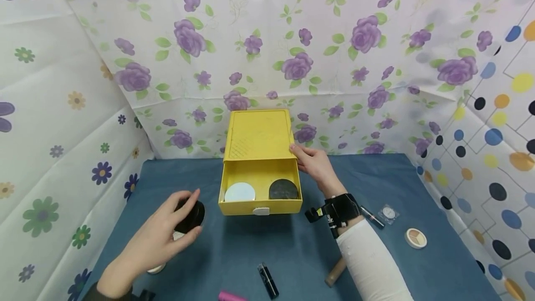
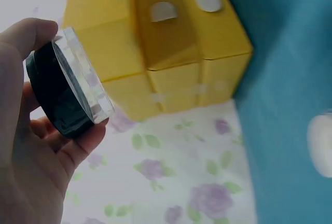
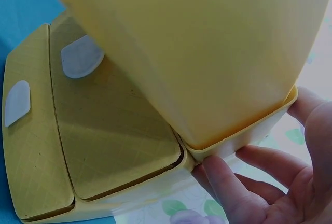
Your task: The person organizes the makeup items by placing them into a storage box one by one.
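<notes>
A yellow drawer box (image 1: 259, 134) stands against the back cloth with its top drawer (image 1: 238, 210) pulled out. In that drawer lie a white round disc (image 1: 239, 192) and a dark round lid-like thing (image 1: 283, 189). My left hand (image 1: 156, 231) holds a cosmetic jar (image 2: 62, 89) with a black lid and a clear body, tilted, to the left of the drawer. My right hand (image 1: 314, 166) grips the box's right side near its top front edge; the thumb and fingers (image 3: 275, 164) show there in the right wrist view. Two lower drawers with white tabs (image 3: 83, 57) are closed.
On the blue cloth (image 1: 234, 250) lie a black tube (image 1: 268, 281), a pink cylinder (image 1: 231, 296) and a brownish tube (image 1: 336, 272). By the right forearm are a dark slim tube (image 1: 372, 217), a small clear case (image 1: 388, 213) and a round palette (image 1: 415, 238). A pale round item (image 1: 156, 268) sits below the left hand.
</notes>
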Available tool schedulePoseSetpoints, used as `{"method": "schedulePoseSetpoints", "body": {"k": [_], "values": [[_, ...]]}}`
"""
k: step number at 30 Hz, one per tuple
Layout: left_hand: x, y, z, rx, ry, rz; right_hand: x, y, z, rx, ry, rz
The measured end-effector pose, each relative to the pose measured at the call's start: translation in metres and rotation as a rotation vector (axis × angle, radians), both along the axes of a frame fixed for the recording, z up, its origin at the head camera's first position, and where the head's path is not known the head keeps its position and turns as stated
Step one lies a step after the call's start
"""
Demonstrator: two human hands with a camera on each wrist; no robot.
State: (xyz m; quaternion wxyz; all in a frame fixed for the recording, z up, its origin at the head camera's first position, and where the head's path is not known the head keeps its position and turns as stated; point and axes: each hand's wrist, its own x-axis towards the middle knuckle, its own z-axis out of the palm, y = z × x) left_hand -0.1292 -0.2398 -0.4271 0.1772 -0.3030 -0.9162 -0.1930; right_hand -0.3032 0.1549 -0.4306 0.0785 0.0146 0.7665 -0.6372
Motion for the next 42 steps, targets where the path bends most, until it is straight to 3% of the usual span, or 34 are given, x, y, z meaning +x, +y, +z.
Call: {"method": "schedulePoseSetpoints", "body": {"k": [9,13,22,33,38,42], "values": [[-0.020,0.022,0.036,0.044,0.081,-0.042,-0.001,0.001,0.000,0.001,-0.007,0.002],[-0.030,0.036,0.047,0.040,0.076,-0.070,0.000,0.002,0.001,0.002,-0.009,0.006],[-0.059,0.080,0.070,0.015,-0.101,-0.105,0.000,0.002,-0.002,-0.004,-0.006,0.004],[-0.097,0.126,0.070,-0.062,-0.272,-0.133,0.000,0.003,-0.001,0.006,-0.004,-0.009],[-0.105,0.138,0.065,-0.121,-0.297,-0.121,0.000,0.003,-0.003,-0.007,-0.006,-0.004],[-0.106,0.144,0.063,-0.109,-0.316,-0.098,0.001,0.002,-0.001,-0.008,0.001,-0.002]]}}
